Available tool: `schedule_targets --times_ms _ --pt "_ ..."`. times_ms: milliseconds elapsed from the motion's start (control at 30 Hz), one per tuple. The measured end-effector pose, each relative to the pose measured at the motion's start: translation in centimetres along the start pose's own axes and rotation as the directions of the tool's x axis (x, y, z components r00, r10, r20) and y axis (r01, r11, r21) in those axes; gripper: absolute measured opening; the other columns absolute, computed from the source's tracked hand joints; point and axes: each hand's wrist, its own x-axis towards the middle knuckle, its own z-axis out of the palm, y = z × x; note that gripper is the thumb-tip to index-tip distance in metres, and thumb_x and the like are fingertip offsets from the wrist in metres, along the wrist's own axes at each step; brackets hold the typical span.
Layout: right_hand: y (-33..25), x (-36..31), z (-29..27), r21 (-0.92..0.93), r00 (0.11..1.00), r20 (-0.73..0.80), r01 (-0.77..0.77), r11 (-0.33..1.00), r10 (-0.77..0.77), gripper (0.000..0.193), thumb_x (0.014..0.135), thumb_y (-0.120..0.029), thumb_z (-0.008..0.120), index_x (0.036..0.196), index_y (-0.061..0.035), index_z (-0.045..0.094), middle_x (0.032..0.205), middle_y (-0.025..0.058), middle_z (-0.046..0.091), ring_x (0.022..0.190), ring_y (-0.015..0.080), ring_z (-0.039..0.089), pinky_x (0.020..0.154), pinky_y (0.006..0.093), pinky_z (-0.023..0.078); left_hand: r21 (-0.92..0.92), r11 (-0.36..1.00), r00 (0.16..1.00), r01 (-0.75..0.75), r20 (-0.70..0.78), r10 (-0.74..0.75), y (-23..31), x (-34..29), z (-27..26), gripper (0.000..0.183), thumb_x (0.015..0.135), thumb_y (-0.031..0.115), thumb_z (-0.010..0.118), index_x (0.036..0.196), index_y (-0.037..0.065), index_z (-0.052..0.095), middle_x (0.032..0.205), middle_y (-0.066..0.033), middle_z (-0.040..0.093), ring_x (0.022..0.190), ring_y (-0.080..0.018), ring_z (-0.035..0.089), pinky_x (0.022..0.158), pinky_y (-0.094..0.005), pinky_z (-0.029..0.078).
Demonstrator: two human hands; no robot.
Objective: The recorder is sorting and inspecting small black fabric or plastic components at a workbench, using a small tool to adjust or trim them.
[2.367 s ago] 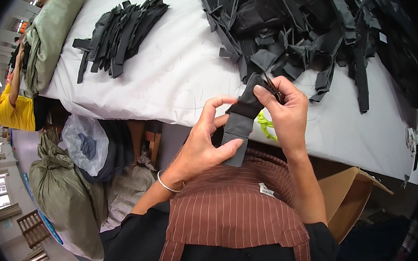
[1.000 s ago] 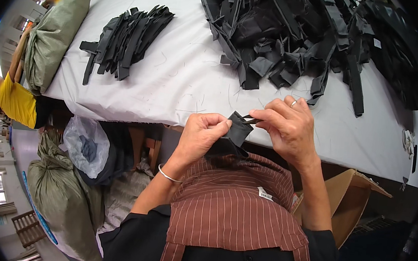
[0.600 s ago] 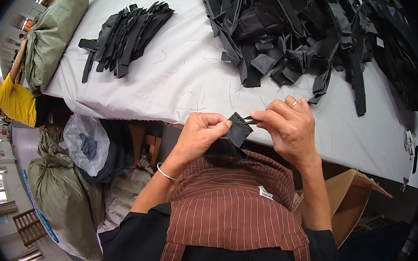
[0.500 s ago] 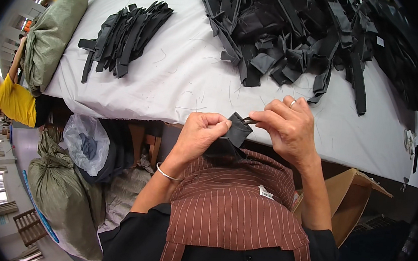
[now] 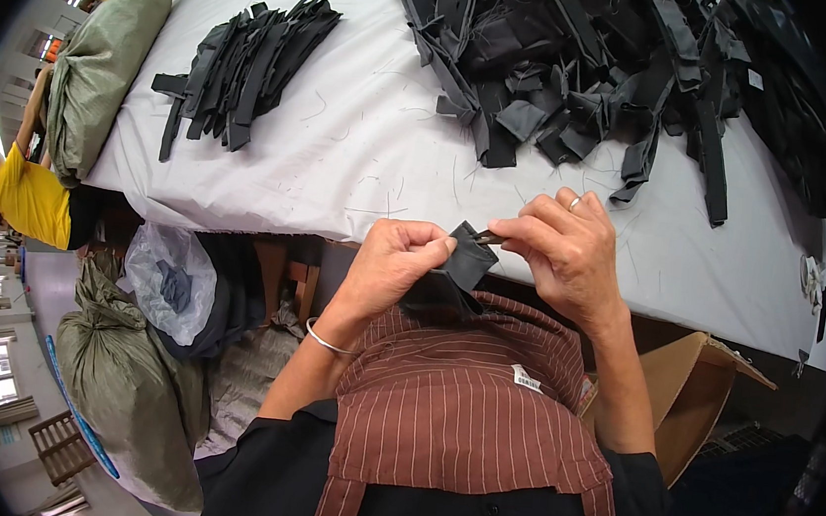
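Close to the table's front edge, my left hand (image 5: 395, 262) pinches a dark grey fabric strip (image 5: 473, 258) between thumb and fingers. The strip's end points up, and the rest hangs down in front of the striped apron. My right hand (image 5: 561, 247) is closed around a small, narrow metal tool (image 5: 488, 237), whose tip touches the upper edge of the strip. Fingers hide most of the tool, so its exact kind does not show. Beyond my hands lies a large tangled heap of dark fabric strips (image 5: 550, 72). A smaller, neater pile of strips (image 5: 242, 72) rests further left.
A white cloth (image 5: 342, 172) with loose threads covers the table. A full green sack (image 5: 107, 79) sits on its left end; another sack (image 5: 128, 380) and a clear plastic bag (image 5: 172, 285) stand below. An open cardboard box (image 5: 683, 394) is under the right side. A person in yellow (image 5: 31, 201) is at far left.
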Motion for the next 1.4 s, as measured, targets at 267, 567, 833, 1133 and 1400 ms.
schedule_targets --times_ms 267,567,833,1133,1400 --pt "0.0 -0.2 0.4 0.053 0.999 0.016 -0.038 0.998 0.037 0.017 0.071 -0.015 0.073 0.088 -0.0162 0.072 0.069 -0.0038 0.055 0.063 0.0171 0.043 0.061 0.0312 0.030 0.030 0.999 0.998 0.040 0.038 -0.041 -0.2 0.1 -0.6 0.018 0.090 0.013 0.061 0.083 -0.002 0.068 0.069 0.0042 0.060 0.063 -0.0018 0.049 0.059 -0.0184 0.039" --pt "0.3 -0.5 1.4 0.049 0.997 0.009 -0.083 0.995 0.083 0.014 0.073 -0.010 0.072 0.087 -0.0132 0.071 0.071 -0.0025 0.057 0.063 0.0188 0.047 0.061 0.0316 0.033 0.028 0.999 0.999 0.040 0.031 -0.041 -0.6 0.3 -0.5 0.018 0.089 0.014 0.062 0.079 -0.001 0.068 0.066 0.0071 0.055 0.061 -0.0006 0.042 0.056 -0.0185 0.033" --pt "-1.3 -1.3 1.5 0.248 0.919 -0.197 -0.291 0.924 0.342 0.015 0.076 -0.009 0.072 0.090 -0.0101 0.070 0.076 0.0034 0.062 0.067 0.0217 0.055 0.062 0.0327 0.041 -0.202 0.979 0.993 -0.003 -0.115 -0.021 -0.7 0.1 -0.1 0.018 0.090 0.012 0.062 0.079 -0.001 0.068 0.069 0.0086 0.054 0.061 0.0003 0.041 0.055 -0.0177 0.031" --pt "-2.2 -1.5 2.4 0.051 0.930 -0.242 -0.274 0.960 0.278 0.022 0.073 -0.005 0.074 0.093 -0.0073 0.068 0.079 0.0057 0.064 0.069 0.0239 0.058 0.061 0.0334 0.043 -0.346 0.937 0.977 -0.035 -0.208 -0.040 0.2 -0.2 1.3 0.017 0.092 0.012 0.061 0.081 0.000 0.067 0.072 0.0058 0.058 0.061 -0.0001 0.046 0.055 -0.0178 0.036" --pt "-2.4 -1.7 2.8 0.064 0.916 -0.272 -0.288 0.955 0.295 0.023 0.072 -0.006 0.076 0.093 -0.0068 0.067 0.079 0.0059 0.064 0.068 0.0234 0.060 0.059 0.0331 0.044 -0.445 0.894 0.977 -0.050 -0.207 -0.049 -0.1 -0.1 1.7 0.020 0.094 0.013 0.059 0.078 0.002 0.064 0.068 0.0054 0.057 0.056 -0.0005 0.046 0.051 -0.0176 0.037"
